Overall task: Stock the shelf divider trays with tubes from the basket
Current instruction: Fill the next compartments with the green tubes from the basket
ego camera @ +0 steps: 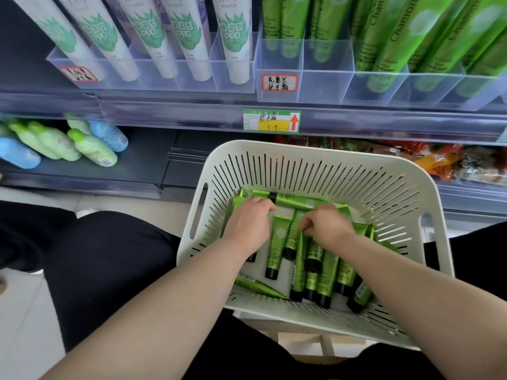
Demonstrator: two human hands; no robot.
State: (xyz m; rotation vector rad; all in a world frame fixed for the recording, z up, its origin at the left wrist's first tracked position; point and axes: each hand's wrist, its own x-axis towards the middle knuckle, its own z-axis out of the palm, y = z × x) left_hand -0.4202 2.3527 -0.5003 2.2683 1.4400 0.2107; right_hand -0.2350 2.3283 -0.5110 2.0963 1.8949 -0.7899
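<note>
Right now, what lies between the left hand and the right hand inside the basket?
In the head view, green tubes lie between the left hand and the right hand, in the basket, black caps toward the person.

Bright, even indoor light is coming from overhead, leaving only the lower shelf recess point(153, 154) at nine o'clock looking dim. Soft, short shadows are lying beneath the green tubes point(275, 242) on the floor of the basket point(384, 171) at the centre. Pale glare is washing across the clear divider trays point(323, 86) at twelve o'clock and glinting off the foil. The wide lens is bowing the shelf edge point(164, 113) and stretching the shelved tubes point(397, 37) toward one o'clock. The centre is reading sharp, while the snack packets point(466, 163) at three o'clock and the bottles point(90, 149) at nine o'clock are softening into slight blur
</note>
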